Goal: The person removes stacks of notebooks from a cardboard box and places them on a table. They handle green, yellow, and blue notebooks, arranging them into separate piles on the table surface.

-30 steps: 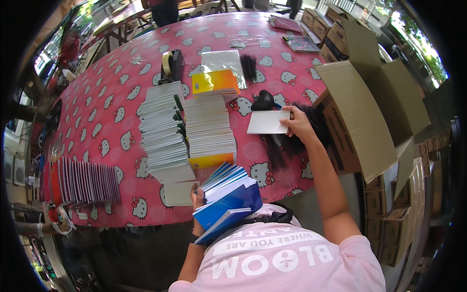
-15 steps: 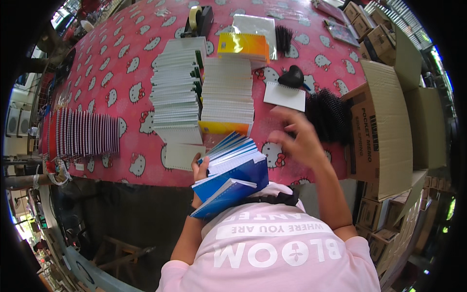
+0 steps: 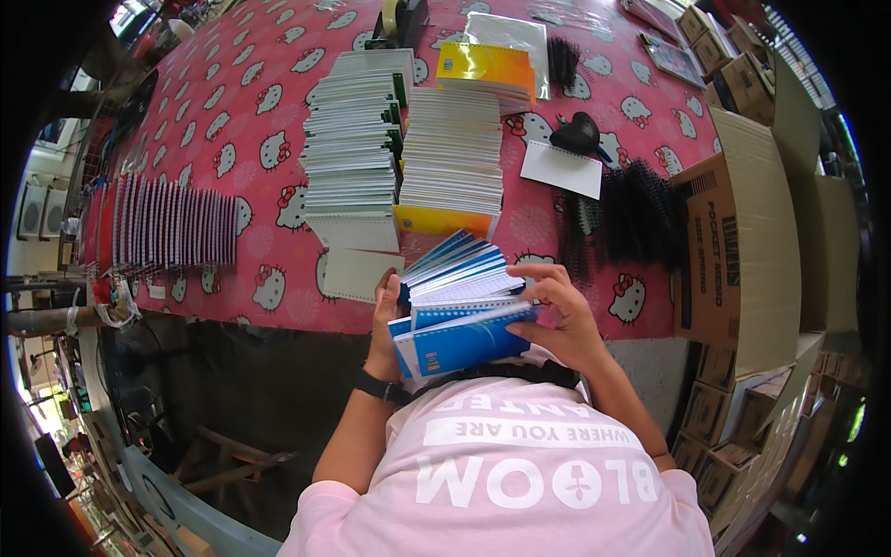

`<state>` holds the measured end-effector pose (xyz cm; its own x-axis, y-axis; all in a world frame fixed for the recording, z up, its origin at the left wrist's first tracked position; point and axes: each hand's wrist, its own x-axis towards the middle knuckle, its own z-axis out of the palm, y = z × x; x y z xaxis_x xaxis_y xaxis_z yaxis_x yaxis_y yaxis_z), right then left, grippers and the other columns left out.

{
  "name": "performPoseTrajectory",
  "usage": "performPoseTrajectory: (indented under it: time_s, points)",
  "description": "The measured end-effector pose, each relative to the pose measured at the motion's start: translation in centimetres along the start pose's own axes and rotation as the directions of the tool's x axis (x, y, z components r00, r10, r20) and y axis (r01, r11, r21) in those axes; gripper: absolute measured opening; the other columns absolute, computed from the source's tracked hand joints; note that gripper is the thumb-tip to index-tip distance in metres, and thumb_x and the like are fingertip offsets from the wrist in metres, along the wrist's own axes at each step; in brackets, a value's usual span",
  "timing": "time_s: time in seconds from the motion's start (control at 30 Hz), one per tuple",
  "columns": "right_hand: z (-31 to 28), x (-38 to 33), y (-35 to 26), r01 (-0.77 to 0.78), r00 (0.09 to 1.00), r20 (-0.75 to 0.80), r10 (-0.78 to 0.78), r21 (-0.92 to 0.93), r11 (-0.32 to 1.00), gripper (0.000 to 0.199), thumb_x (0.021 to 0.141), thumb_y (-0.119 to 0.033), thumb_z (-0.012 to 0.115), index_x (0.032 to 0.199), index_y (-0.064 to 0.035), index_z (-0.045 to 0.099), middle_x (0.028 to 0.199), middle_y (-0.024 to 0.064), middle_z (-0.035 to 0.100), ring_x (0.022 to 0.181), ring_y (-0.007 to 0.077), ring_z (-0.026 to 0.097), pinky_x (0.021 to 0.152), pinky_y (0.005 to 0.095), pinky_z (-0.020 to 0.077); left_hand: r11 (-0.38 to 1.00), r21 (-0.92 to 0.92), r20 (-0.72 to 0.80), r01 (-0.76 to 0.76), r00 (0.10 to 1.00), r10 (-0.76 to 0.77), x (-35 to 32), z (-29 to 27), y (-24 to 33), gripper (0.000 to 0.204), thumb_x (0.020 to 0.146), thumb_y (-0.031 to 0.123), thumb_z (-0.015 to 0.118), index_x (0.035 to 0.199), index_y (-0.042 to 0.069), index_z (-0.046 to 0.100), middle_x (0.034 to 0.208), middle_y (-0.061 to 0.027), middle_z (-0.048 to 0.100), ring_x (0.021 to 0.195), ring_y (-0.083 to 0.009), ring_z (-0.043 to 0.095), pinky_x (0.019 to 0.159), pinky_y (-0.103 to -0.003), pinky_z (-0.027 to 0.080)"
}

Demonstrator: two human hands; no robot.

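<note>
At the far left of the worktop [image 3: 278, 102], covered in a red cartoon-cat cloth, a row of spiral-bound notebooks [image 3: 167, 225] stands on edge, spines up. Next to the right lie two fanned stacks of loose notebook blocks [image 3: 357, 158] and [image 3: 452, 153], running away from the person. Just below them, at the near edge of the worktop and against the chest, is the bundle of blue-covered notebooks [image 3: 461, 306]. The left hand [image 3: 383, 320] is curled around its left end, thumb on top, fingers hidden underneath. The right hand [image 3: 566, 316] lies half-closed over the right end, fingertips pressing the upper covers. The bundle is splayed like a fan, its long axis running roughly left to right, the loose edges pointing up and away towards the stacks. It looks light but floppy and prone to sliding, since thin glossy covers slip on each other; gripping both short ends and squeezing them together seems safest. Further right lie a white pad [image 3: 561, 169], black binding combs [image 3: 640, 218] and an open cardboard box [image 3: 742, 241].
</note>
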<state>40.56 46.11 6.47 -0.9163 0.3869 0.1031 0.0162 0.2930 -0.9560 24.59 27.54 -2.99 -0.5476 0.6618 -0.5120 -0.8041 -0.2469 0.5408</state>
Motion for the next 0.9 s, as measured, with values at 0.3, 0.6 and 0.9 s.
performPoseTrajectory:
  time_s: [0.3,0.6,0.9]
  points:
    - [0.7,-2.3,3.7,-0.408,0.909,0.088,0.408,0.4,0.821,0.091,0.062,-0.012,0.081,0.135,-0.0082,0.027,0.131,0.0154,0.04,0.121,0.0237,0.039,0.1,0.036,0.032,0.882,0.464,0.088,0.075,0.988,-0.131,0.3,-0.4,4.0,0.069,0.071,0.024,0.076,0.121,-0.003,0.038,0.107,-0.014,0.056,0.095,-0.0181,0.058,0.083,-0.029,0.047]
    - [0.0,-1.7,3.9,-0.524,0.851,0.312,0.423,0.445,0.726,0.098,0.06,-0.012,0.081,0.139,-0.004,0.023,0.133,0.0156,0.036,0.12,0.0222,0.039,0.1,0.0345,0.0321,0.352,0.936,0.067,0.01,0.976,-0.206,1.1,3.3,7.0,0.076,0.065,0.029,0.079,0.12,-0.007,0.041,0.107,-0.0185,0.057,0.099,-0.0228,0.057,0.084,-0.031,0.045]
    - [-2.6,0.7,2.3,-0.157,0.961,0.239,0.137,0.064,0.986,0.076,0.063,-0.019,0.078,0.13,-0.0052,0.043,0.128,0.0104,0.047,0.118,0.0227,0.042,0.1,0.0352,0.0318,0.025,0.977,0.214,-0.214,0.958,-0.192,4.0,5.6,6.1,0.106,0.053,0.07,0.069,0.122,-0.006,0.043,0.113,-0.0282,0.052,0.107,-0.0367,0.052,0.09,-0.039,0.043]
